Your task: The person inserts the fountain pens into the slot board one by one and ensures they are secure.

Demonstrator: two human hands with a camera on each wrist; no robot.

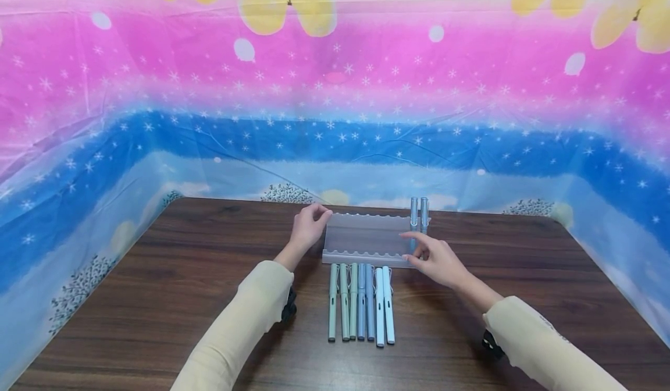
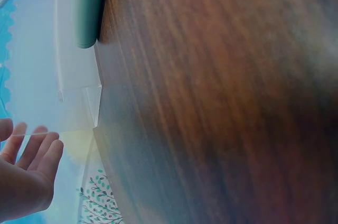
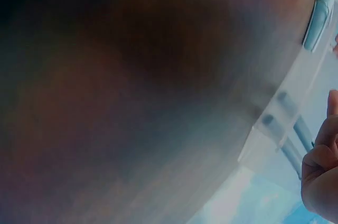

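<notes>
A clear pen rack (image 1: 366, 234) with scalloped edges stands on the table, leaning back. My left hand (image 1: 309, 228) pinches its upper left corner; the left wrist view shows the fingers behind the clear sheet and the thumb in front. Two blue pens (image 1: 414, 210) rest upright in the rack's right end. Right in front of them, my right hand (image 1: 437, 257) has thumb and index finger spread apart, with no pen between them. Before the rack lie three green pens (image 1: 332, 309), two grey-blue pens (image 1: 362, 304) and two pale blue pens (image 1: 388, 306), side by side.
The dark wooden table (image 1: 209, 298) extends to both sides of the rack. A printed cloth (image 1: 335, 141) in pink and blue hangs around its back and sides. Both sleeves (image 1: 246, 315) reach in from the front edge, on either side of the pen row.
</notes>
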